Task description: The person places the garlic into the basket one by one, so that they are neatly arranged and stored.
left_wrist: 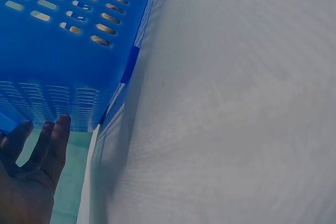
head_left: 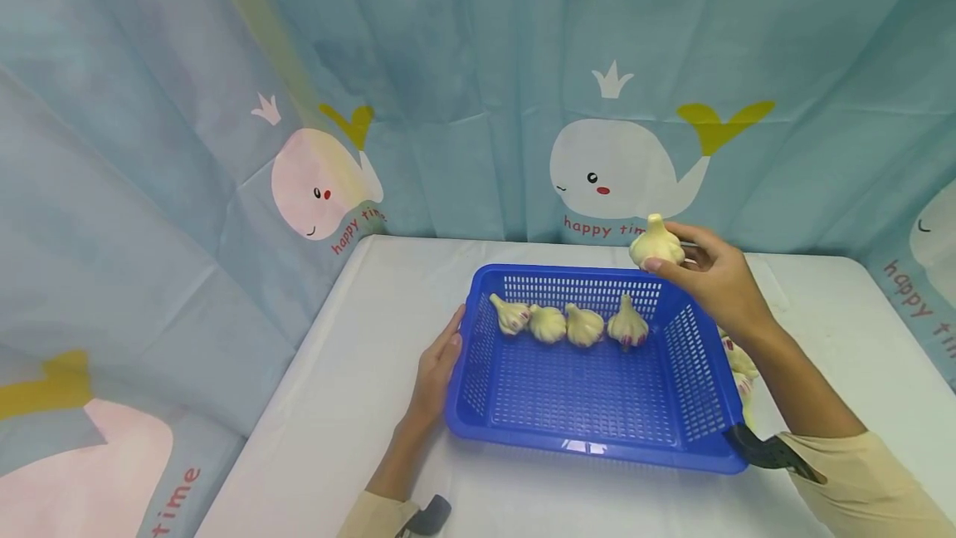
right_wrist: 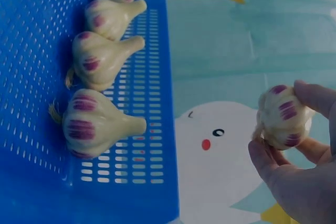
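Between the thumb and fingers of my right hand [head_left: 717, 276] is a garlic bulb [head_left: 656, 243], held above the far right corner of a blue plastic basket [head_left: 597, 453]. In the right wrist view that garlic bulb [right_wrist: 283, 118] shows purple streaks. Several more garlic bulbs [head_left: 585, 325] lie in a row inside the basket along its far wall. My left hand [head_left: 436, 372] rests against the basket's left side, its fingers [left_wrist: 56, 150] fairly straight on the outer wall in the left wrist view.
More garlic bulbs [head_left: 741, 368] lie on the white-covered table [head_left: 329, 388] just right of the basket, partly hidden by the basket and my right arm. A blue curtain [head_left: 463, 65] with whale prints hangs behind and to the sides.
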Demonstrator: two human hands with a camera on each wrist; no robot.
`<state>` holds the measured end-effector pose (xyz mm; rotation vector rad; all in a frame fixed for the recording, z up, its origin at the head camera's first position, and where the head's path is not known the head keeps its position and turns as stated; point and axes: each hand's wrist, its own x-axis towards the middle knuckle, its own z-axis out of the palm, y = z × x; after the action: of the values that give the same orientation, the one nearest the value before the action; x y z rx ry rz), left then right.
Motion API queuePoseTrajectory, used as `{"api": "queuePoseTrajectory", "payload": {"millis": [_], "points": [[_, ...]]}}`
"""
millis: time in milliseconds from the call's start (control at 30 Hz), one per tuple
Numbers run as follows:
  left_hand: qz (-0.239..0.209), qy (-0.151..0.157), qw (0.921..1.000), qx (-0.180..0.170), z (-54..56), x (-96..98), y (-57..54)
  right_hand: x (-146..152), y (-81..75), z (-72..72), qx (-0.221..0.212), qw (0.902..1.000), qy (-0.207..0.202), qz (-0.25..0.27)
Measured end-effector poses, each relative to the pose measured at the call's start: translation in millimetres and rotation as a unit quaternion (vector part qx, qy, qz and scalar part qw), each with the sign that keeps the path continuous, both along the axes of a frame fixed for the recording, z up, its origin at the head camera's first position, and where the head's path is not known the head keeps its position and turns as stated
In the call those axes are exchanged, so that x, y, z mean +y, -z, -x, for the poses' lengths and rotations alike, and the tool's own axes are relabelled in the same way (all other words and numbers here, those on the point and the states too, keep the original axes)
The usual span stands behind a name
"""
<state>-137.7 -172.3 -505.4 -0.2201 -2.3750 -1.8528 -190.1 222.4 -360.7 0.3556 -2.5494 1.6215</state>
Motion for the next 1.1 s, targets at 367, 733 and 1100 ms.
{"api": "queuePoseTrajectory", "payload": {"millis": [367, 733, 1100], "points": [[0.007, -0.002, 1.0000, 0.000, -0.7, 0.2, -0.3, -13.6, 4.8, 7.3, 0.014, 0.9994, -0.019, -0.026], [0.003, 0.004, 1.0000, -0.003, 0.0, 0.5, 0.6, -23.6, 8.5, 11.0, -0.015, 0.9982, -0.039, -0.042], [0.002, 0.005, 1.0000, 0.000, -0.8, 1.4, -1.9, -35.7, 16.5, 13.6, -0.032, 0.9963, -0.076, -0.026]]}}
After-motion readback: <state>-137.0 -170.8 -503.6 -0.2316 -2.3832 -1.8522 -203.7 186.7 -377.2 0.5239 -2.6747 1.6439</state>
